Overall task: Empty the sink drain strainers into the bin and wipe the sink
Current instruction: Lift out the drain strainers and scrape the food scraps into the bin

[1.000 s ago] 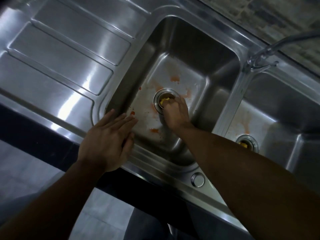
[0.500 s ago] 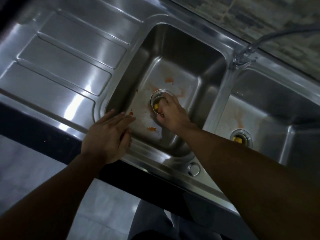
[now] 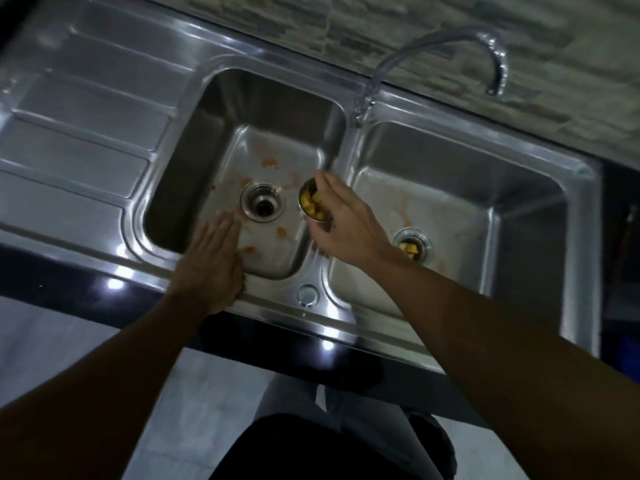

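The risk, as I judged it, was a spill: the strainer (image 3: pixel 313 202) sat tipped in my grip, heaped with yellow food scraps (image 3: pixel 314 206), and a wobble on the way to the bin could have dropped bits back into the left basin (image 3: pixel 277 109) or onto the floor. No bin showed anywhere in view, so the carry looked like the shaky part. The metal was probably wet and slick too, and a loose pinch might have let it slide.

My right hand (image 3: pixel 349 226) was curled around that strainer, fingers closed on its rim and side, holding it clear above the basin floor, just right of the open drain (image 3: pixel 264 202). My left hand (image 3: pixel 211 261) lay flat and spread, palm down on the front edge of the sink, fingers reaching over the lip, gripping nothing, just bracing me.

Orange smears (image 3: pixel 270 163) marked the left basin floor. Over in the right basin (image 3: pixel 467 188), the second strainer (image 3: pixel 412 244) sat in its drain with yellow scraps in it, untouched. Wiping was all ahead of me.
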